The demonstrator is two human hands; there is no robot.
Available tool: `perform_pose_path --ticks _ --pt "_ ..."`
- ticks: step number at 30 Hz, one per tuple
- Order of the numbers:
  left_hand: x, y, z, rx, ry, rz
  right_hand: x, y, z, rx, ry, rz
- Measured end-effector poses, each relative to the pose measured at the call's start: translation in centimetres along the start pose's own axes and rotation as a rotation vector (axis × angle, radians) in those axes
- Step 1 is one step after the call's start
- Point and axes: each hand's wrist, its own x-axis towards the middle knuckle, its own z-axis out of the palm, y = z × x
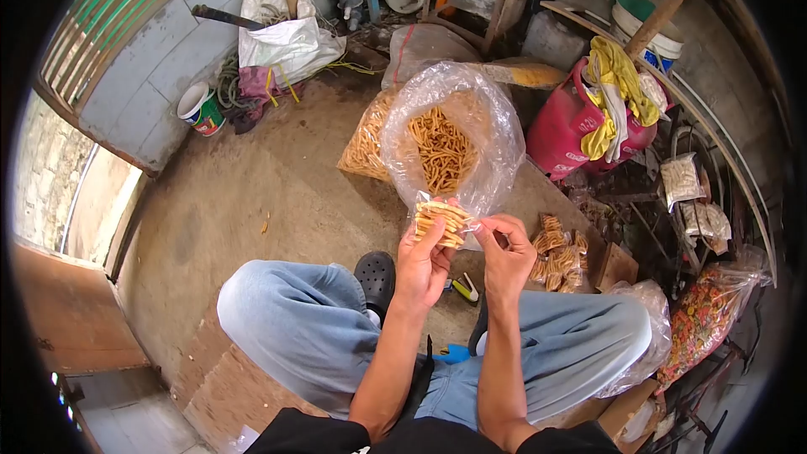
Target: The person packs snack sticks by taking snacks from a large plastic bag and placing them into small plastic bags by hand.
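Note:
My left hand (423, 265) is wrapped round a small clear bag of stick snacks (443, 220), held upright above my lap. At the bag's right edge, the thumb and fingers of my right hand (507, 254) pinch the clear plastic. Just beyond stands a large open plastic sack (496, 160) with many golden-brown stick snacks (441, 147) inside. Another full bag of snacks (366, 141) leans on its left side. Several small filled packets (559, 259) lie in a pile to the right. On the floor between my legs is a green-and-black stapler-like tool (465, 288), partly hidden.
Pink gas cylinders (565, 126) with a yellow cloth (612, 88) stand at the right. A white bucket (200, 108) and a white sack (290, 38) are along the back left wall. A bag of colourful packets (699, 311) leans at the far right.

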Motion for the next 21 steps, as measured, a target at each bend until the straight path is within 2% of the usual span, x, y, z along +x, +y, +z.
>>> perform_pose_path --ticks 2,3,5,6,8,9,11,18,21 --pt "0.0 -0.1 0.2 0.011 -0.011 -0.003 0.1 0.1 0.0 -0.226 0.062 -0.161" --pt "-0.1 -0.2 0.3 0.021 -0.022 -0.003 0.2 0.5 -0.2 -0.227 0.063 -0.159" --pt "-0.1 -0.2 0.4 0.037 -0.039 -0.017 0.6 1.4 -0.7 0.125 -0.029 0.002" --pt "-0.2 -0.2 0.4 0.051 -0.058 -0.030 0.6 1.4 -0.8 0.125 -0.027 0.003" --pt "-0.2 -0.4 0.5 0.059 -0.057 -0.053 0.7 1.3 -0.9 0.479 -0.061 0.239" --pt "-0.2 -0.5 0.6 0.067 -0.059 -0.072 0.7 1.1 -0.9 0.479 -0.058 0.239" --pt "0.1 -0.8 -0.4 0.057 -0.077 -0.103 0.8 0.5 -1.0 0.658 -0.195 0.374" --pt "0.0 -0.4 -0.2 -0.012 -0.054 -0.130 0.9 0.7 -1.3 0.501 -0.249 0.385" --pt "0.1 -0.3 -0.2 -0.008 0.003 -0.096 1.0 0.7 -1.4 0.493 -0.196 0.439"
